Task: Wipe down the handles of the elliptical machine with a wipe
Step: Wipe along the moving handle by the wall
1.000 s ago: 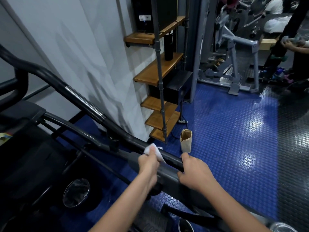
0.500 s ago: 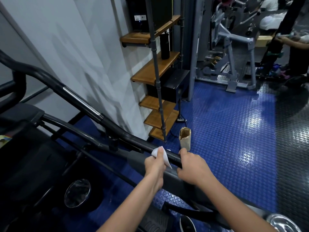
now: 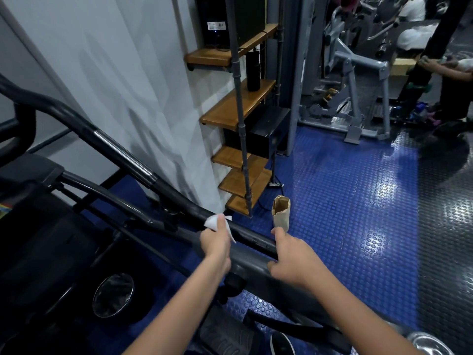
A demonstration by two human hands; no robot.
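wall (image 3: 128,85) close behind handle (image 3: 179,201), open floor (image 3: 358,226) right

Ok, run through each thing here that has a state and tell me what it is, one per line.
left hand: grips the wipe
wipe: bunched, pressed on the handle
handle: black, slanted
right hand: grips the handle's lower end
paper bag: upright on the floor, open-topped

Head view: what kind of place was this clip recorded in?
Most likely a gym: studded rubber floor, a grey weight machine at the back, and the elliptical handle that the left hand wipes.
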